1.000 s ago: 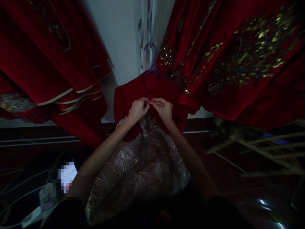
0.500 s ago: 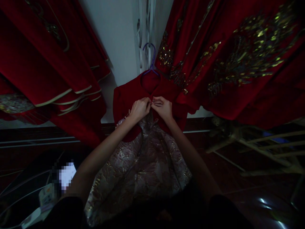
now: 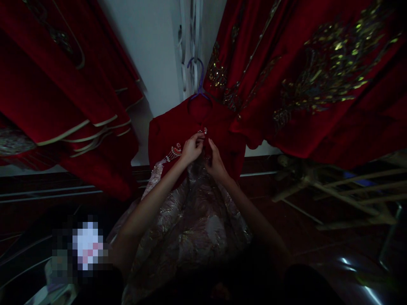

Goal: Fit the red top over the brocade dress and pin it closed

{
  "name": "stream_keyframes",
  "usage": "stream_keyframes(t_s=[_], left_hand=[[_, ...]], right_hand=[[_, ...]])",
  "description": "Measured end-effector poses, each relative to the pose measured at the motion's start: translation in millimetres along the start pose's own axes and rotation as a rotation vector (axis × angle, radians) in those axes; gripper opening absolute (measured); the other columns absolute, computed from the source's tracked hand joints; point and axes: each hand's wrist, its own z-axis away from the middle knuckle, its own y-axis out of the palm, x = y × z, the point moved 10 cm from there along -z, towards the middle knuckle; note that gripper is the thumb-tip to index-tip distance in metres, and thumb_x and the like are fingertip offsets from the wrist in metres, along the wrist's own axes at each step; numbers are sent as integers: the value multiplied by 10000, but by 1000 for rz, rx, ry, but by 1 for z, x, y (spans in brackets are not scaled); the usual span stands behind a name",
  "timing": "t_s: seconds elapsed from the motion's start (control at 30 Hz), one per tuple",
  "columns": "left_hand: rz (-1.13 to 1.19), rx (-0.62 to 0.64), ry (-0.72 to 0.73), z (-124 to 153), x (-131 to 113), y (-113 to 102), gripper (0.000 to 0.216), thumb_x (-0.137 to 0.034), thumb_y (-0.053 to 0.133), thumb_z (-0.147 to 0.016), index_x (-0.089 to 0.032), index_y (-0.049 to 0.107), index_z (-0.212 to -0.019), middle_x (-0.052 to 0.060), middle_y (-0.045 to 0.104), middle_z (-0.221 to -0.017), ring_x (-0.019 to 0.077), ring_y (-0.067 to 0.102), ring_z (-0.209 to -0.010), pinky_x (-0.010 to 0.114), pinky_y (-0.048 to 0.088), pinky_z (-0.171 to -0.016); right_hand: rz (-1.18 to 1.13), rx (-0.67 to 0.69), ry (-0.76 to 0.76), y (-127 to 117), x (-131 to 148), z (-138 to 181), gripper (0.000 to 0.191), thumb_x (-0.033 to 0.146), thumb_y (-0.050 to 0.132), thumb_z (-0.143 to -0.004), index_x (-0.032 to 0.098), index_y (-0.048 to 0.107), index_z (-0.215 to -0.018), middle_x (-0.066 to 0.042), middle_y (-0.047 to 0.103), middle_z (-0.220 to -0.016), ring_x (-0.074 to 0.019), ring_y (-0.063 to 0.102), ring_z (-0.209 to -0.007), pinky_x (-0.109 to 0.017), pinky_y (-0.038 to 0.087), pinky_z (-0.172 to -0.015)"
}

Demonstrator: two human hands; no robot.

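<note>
Your left hand (image 3: 192,149) was curled, fingertips at the red round-neck top (image 3: 165,127) just below its beaded ornament (image 3: 205,131); couldn't tell what, if anything, it pinched. Your right hand (image 3: 216,162), at its 4 o'clock, was loosely open. Top sat mid-view, purple hanger (image 3: 202,78) at its 12, metallic-patterned brocade (image 3: 182,212) at 6.

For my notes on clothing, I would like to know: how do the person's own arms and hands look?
The left hand and right hand wear no gloves, and the forearms are bare; no watch shows. Dark, seemingly black sleeves end near the elbows. Small markings cannot be told.
</note>
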Motion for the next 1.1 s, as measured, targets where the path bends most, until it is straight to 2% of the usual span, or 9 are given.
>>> stream_keyframes(t_s=[0.1, 0.23, 0.4, 0.47, 0.63, 0.7, 0.8, 0.9, 1.1], left_hand=[[76, 6, -30, -8, 6, 4, 330, -50, 482, -803, -129, 555, -1115, 128, 660, -1113, 157, 656, -961, 340, 511, -931], [243, -27, -116, -4, 17, 0, 281, -55, 435, -834, -130, 535, -1085, 122, 666, -1074, 135, 652, -970, 338, 489, -966], [302, -132, -323, 39, 47, -3, 266, -138, 475, -858, -139, 556, -1111, 137, 634, -1207, 160, 614, -1108, 369, 428, -1043], [322, -163, -383, 56, 56, 0, 278, -156, 511, -843, -139, 572, -1114, 142, 623, -1240, 176, 602, -1141, 376, 424, -1046], [430, -44, -397, 70, 50, 3, 267, -282, 625, -787, -138, 650, -1010, 118, 712, -1017, 179, 685, -873, 327, 539, -822], [456, -62, -412, 72, 51, -15, 298, -366, 637, -775, -138, 672, -963, 99, 720, -902, 148, 675, -725, 277, 546, -691], [426, -290, -406, 77, 62, -66, 314, -404, 650, -747, -132, 675, -902, 68, 697, -810, 106, 631, -629, 220, 522, -598], [378, -469, -355, 84, 74, -103, 283, -395, 648, -743, -146, 654, -877, 62, 689, -899, 106, 639, -703, 217, 531, -633], [417, -440, -342, 83, 87, -92, 265, -346, 601, -765, -178, 594, -969, 48, 673, -930, 117, 658, -778, 268, 547, -746]], right_hand=[[88, -18, 16, -4, -8, 13, 716, 123, 421, -821, 213, 217, -1501, -85, 261, -1561, -210, 257, -1444, -465, 259, -1182], [22, -152, 146, -24, -27, 15, 538, 189, 424, -878, 207, 383, -1414, -106, 541, -1353, -193, 582, -1167, -392, 466, -1014], [-53, -354, 210, -74, -14, 4, 257, 289, 500, -886, 204, 633, -1089, -71, 685, -1066, -193, 644, -990, -351, 495, -932], [-133, -289, 188, -82, 4, -5, 252, 308, 534, -881, 216, 637, -1091, -61, 681, -1079, -183, 644, -985, -332, 501, -911], [-194, 150, 119, -51, 51, -12, 216, 308, 609, -853, 234, 668, -1047, -30, 682, -998, -151, 635, -857, -273, 509, -764], [-211, 261, 88, -31, 61, -7, 182, 311, 633, -841, 225, 677, -995, -24, 677, -949, -138, 627, -810, -259, 502, -730], [-227, 377, 35, -2, 69, 2, 161, 327, 686, -804, 211, 687, -916, -25, 669, -907, -138, 628, -801, -259, 504, -731], [-226, 398, 34, 17, 68, 5, 214, 352, 640, -845, 235, 681, -1019, -32, 669, -941, -139, 632, -812, -270, 515, -749], [-217, 236, 69, 25, 49, -13, 260, 333, 533, -910, 247, 645, -1129, -44, 663, -993, -136, 636, -864, -277, 529, -794]])
